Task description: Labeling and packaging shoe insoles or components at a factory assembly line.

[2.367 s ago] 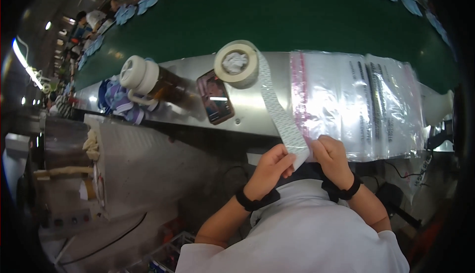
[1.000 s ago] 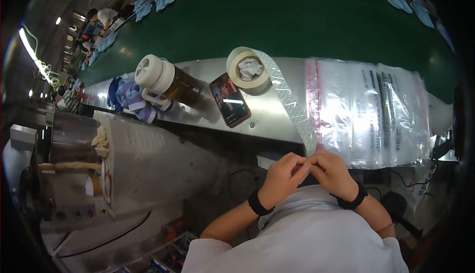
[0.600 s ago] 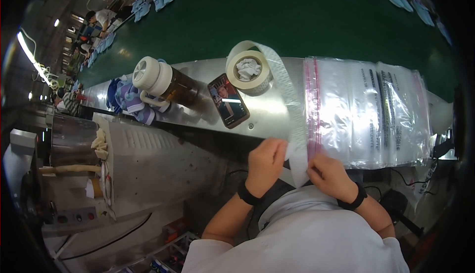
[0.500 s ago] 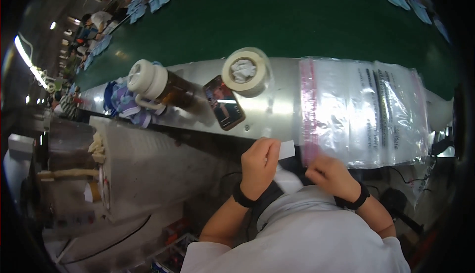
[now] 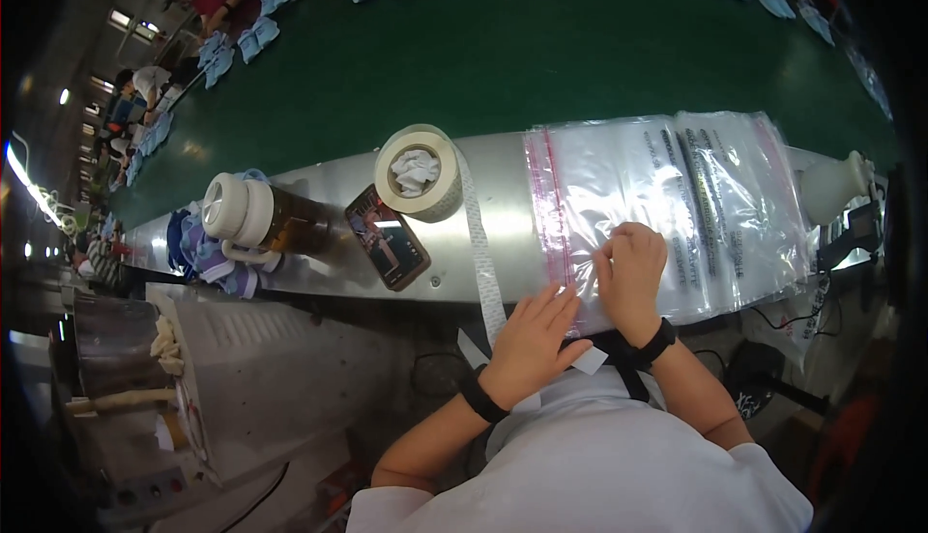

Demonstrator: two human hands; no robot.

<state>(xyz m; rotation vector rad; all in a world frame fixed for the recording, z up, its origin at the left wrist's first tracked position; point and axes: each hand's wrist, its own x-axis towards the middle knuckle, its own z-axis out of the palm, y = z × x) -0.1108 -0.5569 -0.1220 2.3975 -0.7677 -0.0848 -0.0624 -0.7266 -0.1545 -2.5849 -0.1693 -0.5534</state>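
A stack of clear plastic bags [image 5: 677, 204] with a pink seal strip lies on the metal ledge [image 5: 493, 195]. My right hand [image 5: 630, 277] presses down on the near edge of the top bag, fingers curled. My left hand [image 5: 532, 340] lies flat at the bags' lower left corner, fingers spread on the plastic beside the pink strip. A roll of white label tape [image 5: 418, 173] stands to the left, and its strip [image 5: 483, 262] hangs down over the ledge next to my left hand. Small white paper pieces [image 5: 585, 359] show under my hands.
A phone [image 5: 387, 250] lies left of the tape roll, and a jar with a white lid [image 5: 256, 216] lies further left. A green conveyor belt [image 5: 503, 50] carries light blue shoes at its far side. A grey machine [image 5: 193, 388] stands at lower left.
My hands were together in front of my chest pulling the tape strip; they have moved forward onto the bags, the right hand pressing the top bag and the left hand flat at its corner.
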